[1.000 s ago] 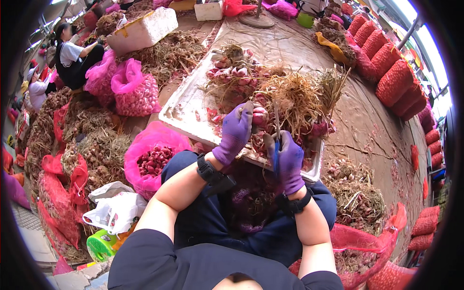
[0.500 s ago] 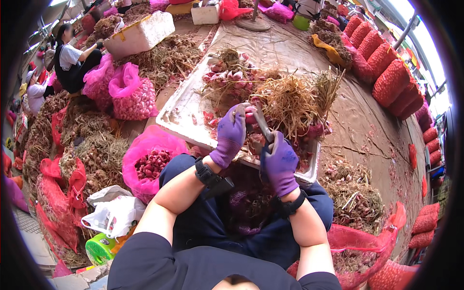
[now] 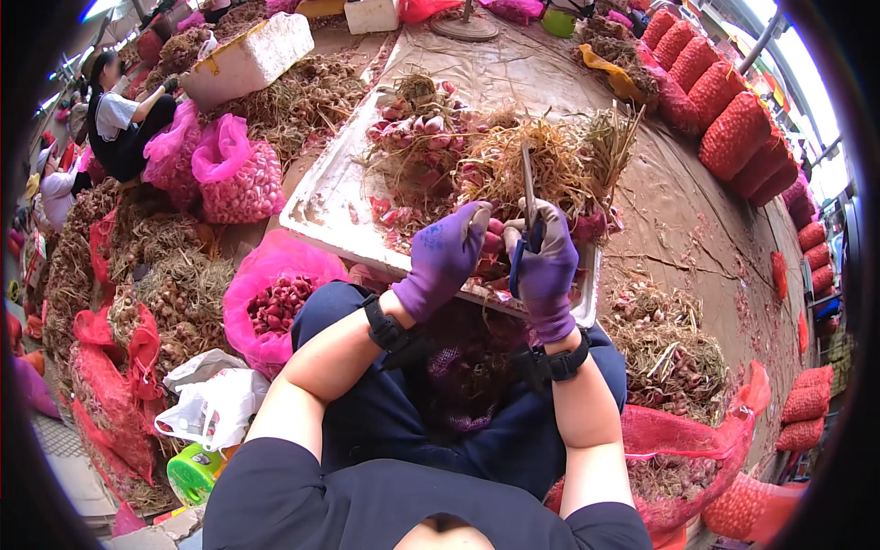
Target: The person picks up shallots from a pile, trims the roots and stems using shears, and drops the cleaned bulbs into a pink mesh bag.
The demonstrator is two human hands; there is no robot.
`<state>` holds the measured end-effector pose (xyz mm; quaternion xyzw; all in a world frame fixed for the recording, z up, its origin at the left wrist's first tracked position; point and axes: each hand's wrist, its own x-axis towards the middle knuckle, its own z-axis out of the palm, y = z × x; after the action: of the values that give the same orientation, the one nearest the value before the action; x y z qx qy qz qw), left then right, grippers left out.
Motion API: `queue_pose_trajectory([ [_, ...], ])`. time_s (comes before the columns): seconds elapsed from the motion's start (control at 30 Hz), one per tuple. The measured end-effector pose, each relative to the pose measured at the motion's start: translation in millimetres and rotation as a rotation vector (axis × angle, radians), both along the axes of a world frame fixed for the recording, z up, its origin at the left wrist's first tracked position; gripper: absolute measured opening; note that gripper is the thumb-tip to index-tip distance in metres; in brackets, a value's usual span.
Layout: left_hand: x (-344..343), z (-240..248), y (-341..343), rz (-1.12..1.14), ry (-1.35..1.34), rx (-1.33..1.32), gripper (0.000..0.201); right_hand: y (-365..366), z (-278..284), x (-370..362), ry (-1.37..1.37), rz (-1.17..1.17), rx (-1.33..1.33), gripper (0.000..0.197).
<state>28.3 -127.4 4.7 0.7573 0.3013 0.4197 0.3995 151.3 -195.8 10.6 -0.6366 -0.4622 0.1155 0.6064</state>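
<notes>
Bright, glare upper R, bent edges prob. soft

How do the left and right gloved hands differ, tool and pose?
Tool: the right hand grips blue-handled scissors; the left hand shows no tool. Its fingertips are by a reddish bulb, but I can't tell whether it's held.
Pose: the left hand slants toward the upper right; the right hand points nearly straight up the picture.
Shared: purple gloves with paler fingertips.

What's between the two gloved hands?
Head view: pinkish-red bulbs lie between the left hand and right hand, plus the scissors that the right hand grips.
</notes>
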Motion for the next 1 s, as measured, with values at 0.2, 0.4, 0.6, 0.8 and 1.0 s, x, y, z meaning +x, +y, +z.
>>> queue_pose_trajectory([
  [0.2,-8,10,4,-0.112,-0.047,-0.278,0.037,-16,33,-3,0.588,0.270,-0.065,0.042],
  [0.4,-17,4,21,-0.263,-0.199,-0.673,0.041,-32,57,5,0.737,0.484,0.034,0.043],
  [0.6,-127,5,71,0.002,-0.476,-0.446,0.037,-29,48,8,0.358,0.250,-0.051,0.041],
  [0.8,-318,-139,66,0.707,0.685,0.286,0.034,-34,27,-1,0.245,0.295,-0.203,0.049],
  [1.0,-374,-253,26,0.226,1.262,0.226,0.052,-54,28,-15,0.164,0.270,-0.401,0.044],
])
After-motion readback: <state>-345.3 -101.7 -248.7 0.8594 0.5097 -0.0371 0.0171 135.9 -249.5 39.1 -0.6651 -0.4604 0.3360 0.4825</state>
